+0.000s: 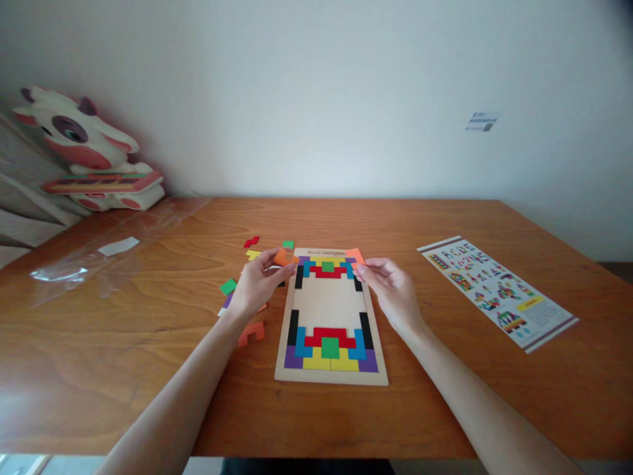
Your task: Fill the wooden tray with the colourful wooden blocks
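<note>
A wooden puzzle board (281,373) lies upright to me, its coloured blocks filling the top and bottom ends around a bare middle. My left hand (260,280) pinches an orange puzzle piece (283,257) at the board's upper left corner. Over the upper right corner, my right hand (390,287) grips another orange piece (355,256) between thumb and fingers. Both pieces are held above the board. Partly behind my left hand are loose pieces, among them a green one (228,287) and an orange U-shaped one (252,332).
A printed pattern sheet (494,290) lies on the table (445,402) to the right. Clear plastic wrap (74,267) is spread at the left, below a cow-shaped toy keyboard (106,178). Behind the board are a red piece (251,242) and a green square (288,245).
</note>
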The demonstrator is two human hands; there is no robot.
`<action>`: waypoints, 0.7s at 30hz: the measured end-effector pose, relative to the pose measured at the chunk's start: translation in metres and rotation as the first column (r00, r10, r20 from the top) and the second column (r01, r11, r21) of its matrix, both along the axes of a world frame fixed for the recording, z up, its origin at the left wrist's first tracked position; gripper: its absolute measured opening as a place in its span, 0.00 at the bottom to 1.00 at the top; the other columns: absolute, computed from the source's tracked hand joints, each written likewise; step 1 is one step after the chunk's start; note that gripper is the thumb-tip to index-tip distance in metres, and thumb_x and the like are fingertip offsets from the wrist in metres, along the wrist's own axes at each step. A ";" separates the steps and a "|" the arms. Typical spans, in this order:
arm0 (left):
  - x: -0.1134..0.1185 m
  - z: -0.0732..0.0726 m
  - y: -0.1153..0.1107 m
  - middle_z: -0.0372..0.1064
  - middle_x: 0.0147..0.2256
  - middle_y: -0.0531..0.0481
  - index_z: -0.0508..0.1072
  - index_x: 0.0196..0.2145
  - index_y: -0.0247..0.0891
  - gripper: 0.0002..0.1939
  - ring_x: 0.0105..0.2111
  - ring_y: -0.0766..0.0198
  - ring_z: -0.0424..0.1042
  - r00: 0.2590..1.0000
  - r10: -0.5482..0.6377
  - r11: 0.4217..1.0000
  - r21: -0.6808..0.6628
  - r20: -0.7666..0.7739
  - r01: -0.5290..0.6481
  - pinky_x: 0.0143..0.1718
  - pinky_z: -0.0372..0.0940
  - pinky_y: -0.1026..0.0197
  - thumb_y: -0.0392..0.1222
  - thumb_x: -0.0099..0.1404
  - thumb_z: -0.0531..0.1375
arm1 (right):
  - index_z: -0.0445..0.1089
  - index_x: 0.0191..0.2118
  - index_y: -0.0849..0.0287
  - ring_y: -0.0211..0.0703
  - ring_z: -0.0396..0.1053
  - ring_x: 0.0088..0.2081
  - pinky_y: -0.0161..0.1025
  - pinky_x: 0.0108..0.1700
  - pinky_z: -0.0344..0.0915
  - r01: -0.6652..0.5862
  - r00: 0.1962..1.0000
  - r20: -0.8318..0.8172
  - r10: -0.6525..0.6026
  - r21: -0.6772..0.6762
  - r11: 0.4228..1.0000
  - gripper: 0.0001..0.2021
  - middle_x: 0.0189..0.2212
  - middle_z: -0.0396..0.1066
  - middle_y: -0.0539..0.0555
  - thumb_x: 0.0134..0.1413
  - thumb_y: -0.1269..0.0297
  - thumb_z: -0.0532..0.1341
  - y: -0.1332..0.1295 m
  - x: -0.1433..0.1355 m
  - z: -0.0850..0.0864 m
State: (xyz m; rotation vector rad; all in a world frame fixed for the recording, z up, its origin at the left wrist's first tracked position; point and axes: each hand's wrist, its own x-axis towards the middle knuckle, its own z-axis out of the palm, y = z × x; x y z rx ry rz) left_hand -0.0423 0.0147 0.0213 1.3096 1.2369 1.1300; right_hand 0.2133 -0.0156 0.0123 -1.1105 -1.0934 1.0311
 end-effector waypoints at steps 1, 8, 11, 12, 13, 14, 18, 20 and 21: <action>0.006 0.000 -0.004 0.78 0.42 0.46 0.71 0.52 0.36 0.33 0.38 0.57 0.79 0.999 -0.046 0.999 -0.007 0.002 0.046 0.46 0.73 0.53 0.55 0.53 0.70 | 0.70 0.36 0.57 0.47 0.78 0.38 0.48 0.45 0.75 -0.017 0.999 -0.034 0.017 -0.021 1.000 0.16 0.35 0.79 0.55 0.48 0.53 0.71 0.000 -0.001 -0.001; 0.042 0.004 -0.034 0.79 0.31 0.49 0.66 0.58 0.37 0.36 0.36 0.57 0.80 0.945 -0.327 0.937 -0.121 0.019 0.327 0.42 0.72 0.56 0.51 0.55 0.70 | 0.72 0.47 0.56 0.44 0.77 0.36 0.46 0.43 0.76 -0.209 0.978 -0.041 0.206 -0.071 0.975 0.21 0.35 0.79 0.55 0.49 0.52 0.70 -0.008 -0.011 -0.001; 0.048 0.008 -0.040 0.79 0.30 0.49 0.68 0.55 0.37 0.34 0.35 0.57 0.80 0.932 -0.360 0.917 -0.167 0.036 0.361 0.39 0.71 0.59 0.50 0.55 0.70 | 0.74 0.41 0.56 0.43 0.77 0.37 0.45 0.44 0.75 -0.299 0.954 0.000 0.300 -0.096 0.950 0.16 0.35 0.79 0.54 0.50 0.52 0.70 -0.011 -0.013 0.000; 0.048 0.009 -0.041 0.80 0.31 0.49 0.69 0.53 0.37 0.31 0.34 0.57 0.80 0.929 -0.368 0.913 -0.176 0.038 0.369 0.38 0.71 0.60 0.50 0.55 0.70 | 0.74 0.39 0.56 0.43 0.77 0.37 0.45 0.44 0.74 -0.312 0.949 0.013 0.315 -0.098 0.945 0.15 0.35 0.79 0.54 0.50 0.52 0.70 -0.012 -0.014 0.000; 0.048 0.010 -0.042 0.80 0.31 0.49 0.70 0.51 0.37 0.30 0.34 0.58 0.80 0.927 -0.373 0.909 -0.185 0.034 0.373 0.37 0.71 0.61 0.50 0.54 0.71 | 0.73 0.38 0.56 0.43 0.77 0.38 0.44 0.44 0.74 -0.318 0.946 0.024 0.322 -0.098 0.943 0.14 0.35 0.79 0.54 0.50 0.52 0.70 -0.013 -0.014 0.000; 0.048 0.010 -0.042 0.80 0.30 0.49 0.70 0.50 0.37 0.29 0.33 0.58 0.80 0.928 -0.372 0.908 -0.196 0.026 0.370 0.36 0.71 0.61 0.50 0.54 0.71 | 0.73 0.37 0.56 0.43 0.77 0.37 0.44 0.43 0.74 -0.316 0.947 0.029 0.320 -0.095 0.944 0.14 0.35 0.79 0.54 0.49 0.52 0.70 -0.013 -0.014 0.000; 0.047 0.011 -0.040 0.79 0.27 0.50 0.69 0.49 0.36 0.31 0.31 0.58 0.79 0.943 -0.331 0.914 -0.238 0.025 0.327 0.36 0.70 0.61 0.50 0.52 0.72 | 0.72 0.37 0.55 0.41 0.76 0.36 0.42 0.41 0.74 -0.287 0.956 0.048 0.291 -0.067 0.956 0.13 0.34 0.78 0.53 0.52 0.53 0.69 -0.014 -0.014 0.001; 0.047 0.010 -0.041 0.79 0.28 0.49 0.70 0.48 0.37 0.29 0.32 0.58 0.79 0.939 -0.341 0.910 -0.239 0.036 0.339 0.37 0.71 0.61 0.51 0.53 0.72 | 0.72 0.37 0.55 0.42 0.76 0.36 0.42 0.42 0.74 -0.291 0.952 0.075 0.295 -0.060 0.955 0.13 0.34 0.78 0.53 0.52 0.53 0.68 -0.014 -0.014 0.002; 0.048 0.010 -0.041 0.79 0.29 0.49 0.71 0.47 0.37 0.27 0.32 0.58 0.80 0.935 -0.351 0.907 -0.233 0.044 0.351 0.37 0.71 0.61 0.51 0.53 0.71 | 0.72 0.37 0.55 0.42 0.76 0.37 0.42 0.42 0.74 -0.293 0.950 0.091 0.297 -0.058 0.954 0.13 0.35 0.78 0.54 0.52 0.52 0.68 -0.014 -0.014 0.003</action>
